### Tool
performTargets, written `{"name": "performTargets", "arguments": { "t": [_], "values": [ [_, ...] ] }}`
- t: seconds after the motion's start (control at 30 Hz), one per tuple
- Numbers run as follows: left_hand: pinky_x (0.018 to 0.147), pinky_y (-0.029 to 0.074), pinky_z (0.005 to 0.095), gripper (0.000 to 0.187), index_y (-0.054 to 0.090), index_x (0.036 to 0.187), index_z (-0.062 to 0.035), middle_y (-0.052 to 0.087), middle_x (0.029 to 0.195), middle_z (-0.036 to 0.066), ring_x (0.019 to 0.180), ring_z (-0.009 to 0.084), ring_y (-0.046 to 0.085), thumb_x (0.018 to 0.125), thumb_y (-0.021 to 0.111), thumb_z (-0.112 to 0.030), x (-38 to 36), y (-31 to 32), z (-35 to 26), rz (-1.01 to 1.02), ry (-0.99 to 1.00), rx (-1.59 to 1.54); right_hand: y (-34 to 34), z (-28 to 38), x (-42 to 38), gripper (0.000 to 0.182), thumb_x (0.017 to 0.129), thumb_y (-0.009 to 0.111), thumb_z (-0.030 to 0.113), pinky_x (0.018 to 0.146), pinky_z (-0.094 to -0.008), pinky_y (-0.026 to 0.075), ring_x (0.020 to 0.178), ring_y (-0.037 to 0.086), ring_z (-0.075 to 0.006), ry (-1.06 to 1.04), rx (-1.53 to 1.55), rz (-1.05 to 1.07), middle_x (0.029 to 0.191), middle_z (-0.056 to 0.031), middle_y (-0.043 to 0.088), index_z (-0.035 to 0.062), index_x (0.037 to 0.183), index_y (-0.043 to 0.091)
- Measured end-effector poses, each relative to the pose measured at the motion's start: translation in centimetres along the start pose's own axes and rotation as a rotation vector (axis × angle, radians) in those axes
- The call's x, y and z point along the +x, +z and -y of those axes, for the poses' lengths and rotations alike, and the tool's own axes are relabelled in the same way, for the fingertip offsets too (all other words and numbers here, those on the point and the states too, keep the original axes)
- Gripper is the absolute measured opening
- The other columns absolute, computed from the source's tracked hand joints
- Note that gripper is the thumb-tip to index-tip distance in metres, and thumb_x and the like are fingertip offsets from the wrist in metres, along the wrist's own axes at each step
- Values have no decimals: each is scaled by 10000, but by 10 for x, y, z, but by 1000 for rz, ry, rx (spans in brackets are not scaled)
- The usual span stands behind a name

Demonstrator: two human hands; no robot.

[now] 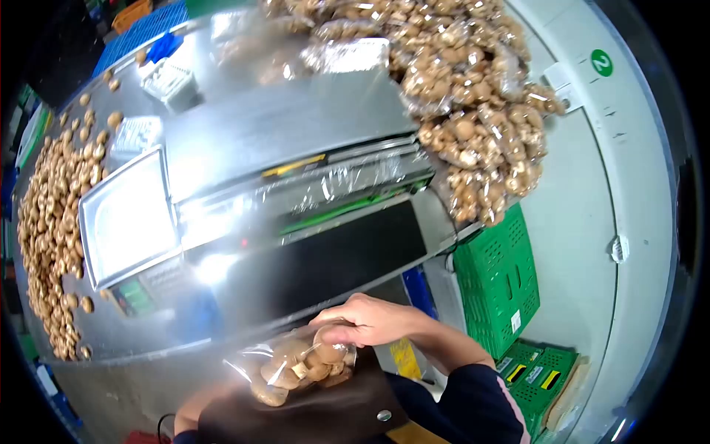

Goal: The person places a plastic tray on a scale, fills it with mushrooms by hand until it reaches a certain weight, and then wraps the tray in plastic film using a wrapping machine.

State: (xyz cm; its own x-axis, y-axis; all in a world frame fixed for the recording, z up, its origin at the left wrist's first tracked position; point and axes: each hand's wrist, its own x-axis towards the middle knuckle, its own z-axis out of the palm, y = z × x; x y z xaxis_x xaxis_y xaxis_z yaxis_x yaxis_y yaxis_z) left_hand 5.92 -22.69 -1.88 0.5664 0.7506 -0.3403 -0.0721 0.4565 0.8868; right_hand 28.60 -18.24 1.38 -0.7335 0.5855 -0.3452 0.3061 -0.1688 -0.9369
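A clear bag of mushrooms point(296, 368) hangs in front of the dark apron, below the metal table edge. My right hand point(364, 320) is closed on the top right of the bag, with the thumb against the film. My left hand lies hidden behind or beside the bag; only the blurred left forearm point(203, 407) shows at lower left. Beyond the bag stands a wrapping machine point(288, 133) with a black plate point(347, 259) and clear film stretched across its front.
Loose mushrooms point(55, 229) cover the table's left side, near a metal tray point(129, 218) and white trays point(171, 83). Bagged mushrooms point(473, 96) are heaped at the back right. Green crates point(499, 277) stand at right, beside a pale wall point(584, 222).
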Motion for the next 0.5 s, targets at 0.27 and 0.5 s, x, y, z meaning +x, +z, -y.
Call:
{"name": "performTargets", "arguments": {
  "t": [0.27,0.5],
  "values": [
    [675,513,318,108,590,941,-7,646,828,134,723,232,644,883,555,-91,25,-35,11,-478,-53,-363,-126,13,-36,344,981,419,281,317,-240,374,356,488,-111,135,94,-944,572,-46,569,31,893,639],
    [667,520,336,147,592,961,4,647,828,140,720,250,646,884,567,-119,29,-44,22,-444,23,-353,-245,95,-35,625,977,423,443,970,-388,452,1114,548,-322,-747,309,-983,1343,-235,427,0,1397,287]
  ]
}}
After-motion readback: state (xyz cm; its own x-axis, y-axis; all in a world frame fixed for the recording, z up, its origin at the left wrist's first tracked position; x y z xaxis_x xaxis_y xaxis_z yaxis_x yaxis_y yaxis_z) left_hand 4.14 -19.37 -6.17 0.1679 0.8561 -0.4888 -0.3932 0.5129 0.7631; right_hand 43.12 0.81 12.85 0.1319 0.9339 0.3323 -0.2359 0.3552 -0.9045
